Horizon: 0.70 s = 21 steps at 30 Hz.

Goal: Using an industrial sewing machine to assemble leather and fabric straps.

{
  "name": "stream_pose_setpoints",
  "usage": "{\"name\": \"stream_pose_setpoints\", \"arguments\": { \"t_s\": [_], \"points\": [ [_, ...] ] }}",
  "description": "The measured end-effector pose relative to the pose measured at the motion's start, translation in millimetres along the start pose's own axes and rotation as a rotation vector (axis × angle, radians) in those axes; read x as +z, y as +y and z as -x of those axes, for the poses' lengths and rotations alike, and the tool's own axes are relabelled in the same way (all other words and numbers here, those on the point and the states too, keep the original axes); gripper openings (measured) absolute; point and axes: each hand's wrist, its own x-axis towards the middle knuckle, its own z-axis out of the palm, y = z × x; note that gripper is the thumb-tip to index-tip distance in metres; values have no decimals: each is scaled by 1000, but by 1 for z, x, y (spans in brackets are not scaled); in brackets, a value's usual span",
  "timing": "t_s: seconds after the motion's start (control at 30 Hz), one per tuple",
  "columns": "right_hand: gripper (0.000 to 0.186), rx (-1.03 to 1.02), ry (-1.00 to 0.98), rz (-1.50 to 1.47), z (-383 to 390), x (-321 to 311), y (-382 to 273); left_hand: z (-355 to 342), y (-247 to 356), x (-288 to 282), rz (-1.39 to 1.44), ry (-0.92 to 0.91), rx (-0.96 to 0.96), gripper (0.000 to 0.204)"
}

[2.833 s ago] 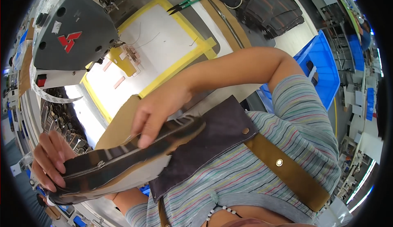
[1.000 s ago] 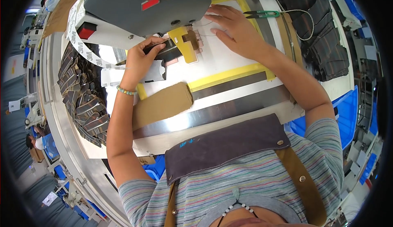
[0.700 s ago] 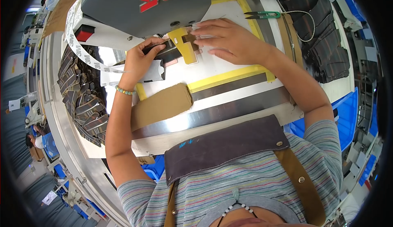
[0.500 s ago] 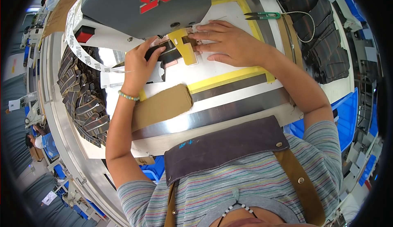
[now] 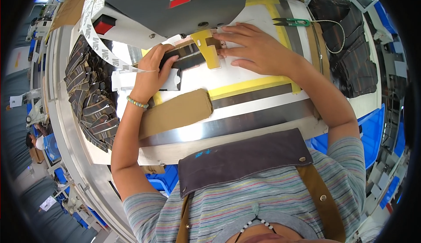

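Observation:
My left hand [image 5: 150, 70], fingers curled and thumb along the near edge, grips a dark striped fabric strip with a zipper [image 5: 187, 55]. The strip lies flat beneath the grey machine head [image 5: 144, 4], its right part meeting a yellow notched plate [image 5: 208, 54]. My right hand [image 5: 258, 50] rests just right of that plate with fingers spread, their tips at its edge; what lies under them is partly hidden. A curved white printed tape [image 5: 98, 43] hangs by the left hand. A brown cardboard piece [image 5: 173, 111] sits nearer me on the metal-edged worktable [image 5: 232, 116].
Piles of striped fabric pieces lie left [image 5: 92, 94] and right [image 5: 351, 63]. Green-handled snips [image 5: 294, 22] and a cord are at the back right. Blue bins [image 5: 370, 129] stand below the table. A co-worker [image 5: 37, 142] sits far left.
The zippered strip, earlier held up by both hands near my body, now lies under the machine head. My right hand has come down beside the yellow plate. The view has shifted slightly.

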Motion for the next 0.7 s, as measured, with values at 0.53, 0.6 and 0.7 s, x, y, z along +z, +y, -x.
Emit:
{"name": "stream_pose_setpoints", "arguments": {
  "t_s": [0.53, 0.6, 0.7],
  "points": [
    [37, -23, 182, -73, 5, 2, 8, -25, 7, -2, 441, -170, -492, 19],
    [34, -31, 193, -58, 4, 1, 6, -26, 13, 1, 428, -158, -570, 19],
    [30, -42, 180, -40, 2, 2, 2, -27, 15, 3, 345, -119, -509, 19]
  ]
}}
